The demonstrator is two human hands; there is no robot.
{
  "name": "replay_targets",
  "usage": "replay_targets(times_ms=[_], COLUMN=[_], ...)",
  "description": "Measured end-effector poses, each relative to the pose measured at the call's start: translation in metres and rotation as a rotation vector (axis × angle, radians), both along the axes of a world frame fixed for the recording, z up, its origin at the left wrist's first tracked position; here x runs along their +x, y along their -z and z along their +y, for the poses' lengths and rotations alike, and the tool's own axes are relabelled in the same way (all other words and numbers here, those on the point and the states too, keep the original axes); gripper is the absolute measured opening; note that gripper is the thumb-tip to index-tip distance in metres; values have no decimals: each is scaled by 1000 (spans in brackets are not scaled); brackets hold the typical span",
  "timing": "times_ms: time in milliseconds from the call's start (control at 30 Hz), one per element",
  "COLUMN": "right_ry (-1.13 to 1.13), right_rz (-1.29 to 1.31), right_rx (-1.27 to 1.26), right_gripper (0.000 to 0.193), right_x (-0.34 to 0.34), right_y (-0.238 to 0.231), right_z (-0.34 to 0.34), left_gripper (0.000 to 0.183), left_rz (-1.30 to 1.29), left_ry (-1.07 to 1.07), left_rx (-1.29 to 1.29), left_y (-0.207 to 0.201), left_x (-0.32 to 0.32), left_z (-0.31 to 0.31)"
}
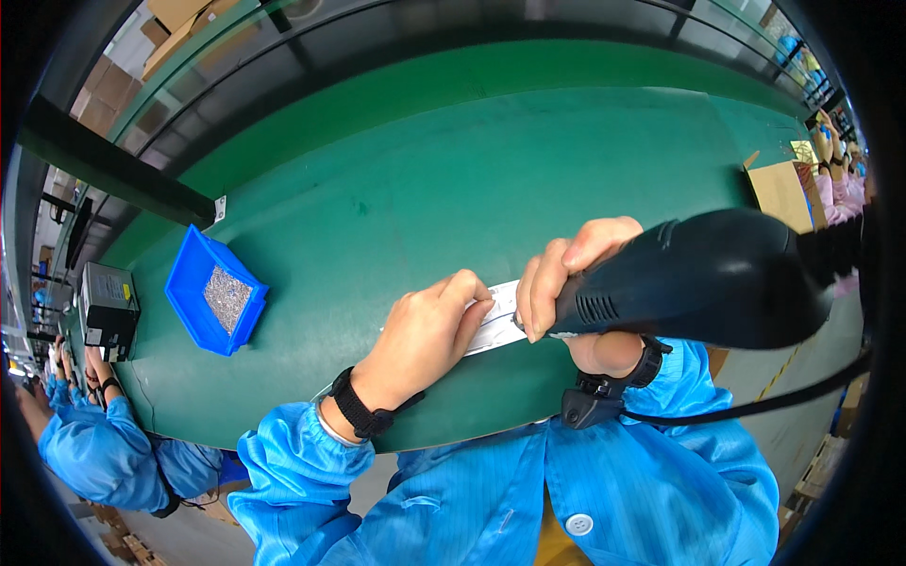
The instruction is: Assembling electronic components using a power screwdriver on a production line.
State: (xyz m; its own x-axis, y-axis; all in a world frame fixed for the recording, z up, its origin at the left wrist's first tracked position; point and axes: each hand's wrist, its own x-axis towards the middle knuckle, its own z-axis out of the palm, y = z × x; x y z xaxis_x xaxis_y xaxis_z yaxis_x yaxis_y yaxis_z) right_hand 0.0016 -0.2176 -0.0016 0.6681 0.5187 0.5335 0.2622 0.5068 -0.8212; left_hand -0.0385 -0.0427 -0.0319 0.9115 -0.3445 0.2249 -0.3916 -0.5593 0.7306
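Near the front edge of the green bench, my left hand (427, 325) has its fingers bent and pressed together on a flat white piece (493, 325). Thin dark lines, perhaps wires, run along that piece. My right hand (576, 278) wraps round the front of a large black electric screwdriver (698, 280), which lies nearly level and points left toward the white piece. Its tip is hidden behind my fingers. A blue open bin (200, 318) holding a heap of small metal bits, which look like screws, sits to the left of my hands.
The green bench (406, 208) spreads out ahead. A dark post (113, 160) rises at its left, beside a black box-shaped device (107, 307). An open cardboard box (781, 193) stands at the far right. A black cable (755, 407) trails from my right wrist. A co-worker's blue sleeve (99, 448) shows at left.
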Motion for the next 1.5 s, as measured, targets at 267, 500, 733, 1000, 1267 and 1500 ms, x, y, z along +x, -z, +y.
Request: replay_targets(times_ms=[267,500,733,1000,1267,1500], right_ry=[181,161,84,103,326,400], right_rz=[40,24,-27,11,113,109], right_rx=[37,250,324,172,101,58], right_gripper=[67,72,72,70,71,72], right_x=[-7,1,-1,-11,-11,-8], right_y=[-2,-13,-14,-17,-8,-7], right_z=[10,3,-8,-22,-32,-28], left_gripper=[7,9,14,37,85,71], left_rz=[-72,-280,-214,-150,-73,-79], left_ry=[3,-65,-15,35,-10,-14], left_rx=[-79,298,241,353,337,392], left_y=[-3,-27,-32,-35,-27,-17], left_x=[-1,-12,-12,-21,-11,-11], left_z=[-3,-25,-33,-44,-24,-23])
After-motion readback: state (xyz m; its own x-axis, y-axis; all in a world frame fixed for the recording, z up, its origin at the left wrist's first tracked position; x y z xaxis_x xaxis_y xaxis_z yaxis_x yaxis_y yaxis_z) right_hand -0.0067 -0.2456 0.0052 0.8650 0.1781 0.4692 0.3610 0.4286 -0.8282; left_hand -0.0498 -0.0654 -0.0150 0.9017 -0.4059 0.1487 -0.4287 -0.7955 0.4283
